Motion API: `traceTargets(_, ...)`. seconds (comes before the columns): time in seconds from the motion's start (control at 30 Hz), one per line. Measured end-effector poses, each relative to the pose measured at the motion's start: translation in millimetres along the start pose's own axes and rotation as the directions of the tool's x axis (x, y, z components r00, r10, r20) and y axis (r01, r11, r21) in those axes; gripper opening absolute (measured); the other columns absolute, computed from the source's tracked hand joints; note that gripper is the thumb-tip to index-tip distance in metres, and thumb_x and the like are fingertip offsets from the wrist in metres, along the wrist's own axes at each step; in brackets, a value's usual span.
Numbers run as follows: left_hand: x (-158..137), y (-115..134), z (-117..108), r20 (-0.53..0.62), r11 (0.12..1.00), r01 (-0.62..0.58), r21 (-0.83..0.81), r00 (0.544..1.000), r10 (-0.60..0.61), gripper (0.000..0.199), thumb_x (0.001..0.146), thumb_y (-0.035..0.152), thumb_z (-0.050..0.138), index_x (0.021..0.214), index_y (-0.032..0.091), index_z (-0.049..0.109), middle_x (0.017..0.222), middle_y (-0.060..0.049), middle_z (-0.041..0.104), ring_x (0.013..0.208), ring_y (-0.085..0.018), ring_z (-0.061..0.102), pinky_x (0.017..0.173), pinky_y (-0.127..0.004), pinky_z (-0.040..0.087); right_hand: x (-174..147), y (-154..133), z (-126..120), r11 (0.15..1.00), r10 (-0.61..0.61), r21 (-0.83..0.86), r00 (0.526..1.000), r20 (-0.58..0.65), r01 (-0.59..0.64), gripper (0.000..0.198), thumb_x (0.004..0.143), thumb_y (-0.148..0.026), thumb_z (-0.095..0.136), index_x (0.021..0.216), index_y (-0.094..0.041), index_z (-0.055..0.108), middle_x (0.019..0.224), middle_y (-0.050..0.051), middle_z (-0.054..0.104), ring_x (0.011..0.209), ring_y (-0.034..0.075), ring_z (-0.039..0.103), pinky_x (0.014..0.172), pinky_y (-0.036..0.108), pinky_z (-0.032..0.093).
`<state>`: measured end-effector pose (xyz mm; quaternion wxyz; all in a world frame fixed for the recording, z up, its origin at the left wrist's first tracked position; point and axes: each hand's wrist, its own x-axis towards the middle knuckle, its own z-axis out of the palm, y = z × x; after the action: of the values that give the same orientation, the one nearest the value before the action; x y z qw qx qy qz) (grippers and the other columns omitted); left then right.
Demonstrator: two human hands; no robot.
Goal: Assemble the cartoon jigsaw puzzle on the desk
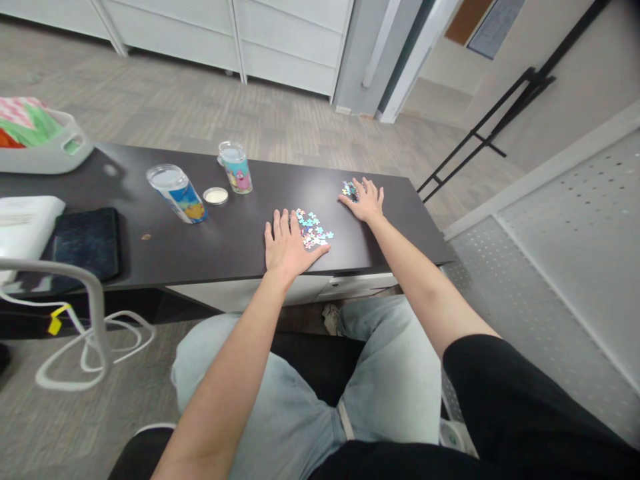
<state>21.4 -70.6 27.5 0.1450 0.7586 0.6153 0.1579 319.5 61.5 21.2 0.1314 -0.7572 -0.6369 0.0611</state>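
Note:
On the dark tabletop (200, 257) lie two small heaps of jigsaw puzzle pieces. My left hand (286, 248) rests beside the nearer heap of puzzle pieces (311, 228), fingers spread and palm down, the thumb along its near edge. Farther right, my right hand (367, 201) is spread over the second heap of puzzle pieces (349, 191), partly covering it. Left of the hands stand a clear-topped can with a blue and yellow print (184, 199) and a smaller can with a pink figure (237, 172). A round metal lid (216, 195) lies between the cans.
At the far left are a white basket (60, 157) with coloured cloth-like items, a white object (25, 227) and a black tablet-like slab (86, 241). A white cable (93, 347) hangs off the near edge. A perforated panel (560, 267) stands to the right.

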Motion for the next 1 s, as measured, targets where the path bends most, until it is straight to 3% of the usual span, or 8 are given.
traceTargets(0.17, 6, -2, 2, -0.004, 0.999, -0.034, -0.039, 0.999, 0.033, 0.147, 0.102, 0.099, 0.073, 0.207, 0.006, 0.03, 0.215, -0.028, 0.026, 0.206, -0.047, 0.017, 0.17, -0.067, 0.016, 1, -4, -5, 0.999, -0.038, 0.006, 0.991, -0.131, 0.039, 0.082, 0.131, -0.057, 0.054, 0.202, -0.017, 0.055, 0.212, 0.019, 0.047, 0.203, 0.035, 0.033, 0.167, 0.066, 0.009)
traceTargets(0.27, 15, 2, 5, 0.001, 0.997, -0.07, -0.032, 0.998, 0.07, 0.143, 0.105, 0.098, 0.074, 0.208, 0.007, 0.033, 0.216, -0.027, 0.023, 0.206, -0.049, 0.017, 0.169, -0.07, 0.014, -23, -8, -4, 0.997, -0.068, 0.021, 0.986, -0.153, 0.072, 0.08, 0.132, -0.053, 0.042, 0.204, -0.019, 0.052, 0.215, 0.016, 0.042, 0.203, 0.032, 0.032, 0.167, 0.063, 0.01)
traceTargets(0.47, 38, 8, 12, 0.042, 0.988, -0.154, 0.014, 0.987, 0.153, 0.107, 0.119, 0.086, 0.056, 0.203, 0.02, 0.051, 0.216, -0.017, 0.031, 0.205, -0.047, 0.023, 0.167, -0.079, 0.013, -88, -15, -1, 0.985, -0.17, 0.036, 0.985, -0.013, 0.17, 0.087, 0.131, -0.061, 0.037, 0.209, -0.021, 0.042, 0.219, 0.009, 0.03, 0.206, 0.029, 0.025, 0.169, 0.061, 0.006)
traceTargets(0.63, 63, 4, 11, 0.055, 0.988, -0.155, 0.002, 0.986, 0.155, 0.105, 0.122, 0.078, 0.051, 0.2, 0.007, 0.053, 0.214, -0.023, 0.036, 0.205, -0.044, 0.026, 0.168, -0.068, 0.016, -122, -15, -3, 0.934, -0.355, 0.099, 0.919, 0.17, 0.342, 0.088, 0.131, -0.069, 0.035, 0.209, -0.03, 0.045, 0.217, 0.0, 0.033, 0.205, 0.026, 0.029, 0.169, 0.054, 0.016)
traceTargets(0.77, 86, -3, 8, 0.06, 0.989, -0.144, 0.021, 0.988, 0.142, 0.101, 0.122, 0.072, 0.051, 0.2, 0.009, 0.053, 0.215, -0.022, 0.036, 0.205, -0.042, 0.026, 0.168, -0.064, 0.017, -119, -17, 0, 0.923, -0.386, 0.106, 0.887, 0.255, 0.371, 0.093, 0.13, -0.075, 0.031, 0.21, -0.029, 0.043, 0.217, -0.002, 0.029, 0.206, 0.026, 0.024, 0.17, 0.053, 0.012)
traceTargets(0.9, 111, -8, 5, 0.068, 0.99, -0.134, 0.04, 0.989, 0.131, 0.097, 0.124, 0.067, 0.048, 0.2, 0.008, 0.052, 0.215, -0.022, 0.034, 0.205, -0.041, 0.025, 0.168, -0.061, 0.018, -99, -27, 5, 0.924, -0.382, 0.086, 0.882, 0.277, 0.373, 0.092, 0.131, -0.068, 0.033, 0.209, -0.021, 0.044, 0.218, 0.003, 0.027, 0.207, 0.03, 0.021, 0.17, 0.057, 0.009)
traceTargets(1.0, 123, -9, 3, 0.073, 0.991, -0.127, 0.04, 0.99, 0.124, 0.095, 0.125, 0.064, 0.049, 0.2, 0.007, 0.052, 0.215, -0.023, 0.035, 0.205, -0.041, 0.024, 0.168, -0.061, 0.018, -82, -38, 10, 0.931, -0.365, 0.077, 0.892, 0.267, 0.357, 0.085, 0.133, -0.06, 0.036, 0.21, -0.024, 0.042, 0.218, 0.003, 0.026, 0.207, 0.031, 0.022, 0.17, 0.062, 0.011)
